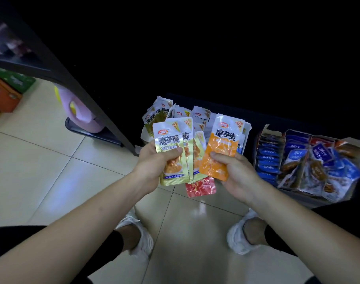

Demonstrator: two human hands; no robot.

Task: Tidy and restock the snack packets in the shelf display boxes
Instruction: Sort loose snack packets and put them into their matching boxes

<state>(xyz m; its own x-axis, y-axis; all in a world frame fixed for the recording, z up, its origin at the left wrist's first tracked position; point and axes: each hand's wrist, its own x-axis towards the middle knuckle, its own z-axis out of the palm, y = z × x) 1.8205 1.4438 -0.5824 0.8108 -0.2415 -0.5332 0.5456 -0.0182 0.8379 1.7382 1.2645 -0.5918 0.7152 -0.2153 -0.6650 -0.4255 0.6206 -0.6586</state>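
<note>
1. Fingers [176, 151] of the left hand [154, 163] curl round a fan of yellow snack packets [170, 138], thumb on the front one; a red packet [200, 186] shows below them.
2. Right hand [236, 177] pinches one orange packet [221, 146], just right of the fan.
3. Far behind both hands stands an open display box [143, 134] of similar packets; a box of blue packets [262, 133] sits to its right.

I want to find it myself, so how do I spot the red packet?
Look above the tiled floor, mid-picture. There the left hand grips a fan of yellow packets and the right hand pinches an orange packet. The red packet peeks out under the yellow ones, lowest of the bunch and the only red one there.
</note>
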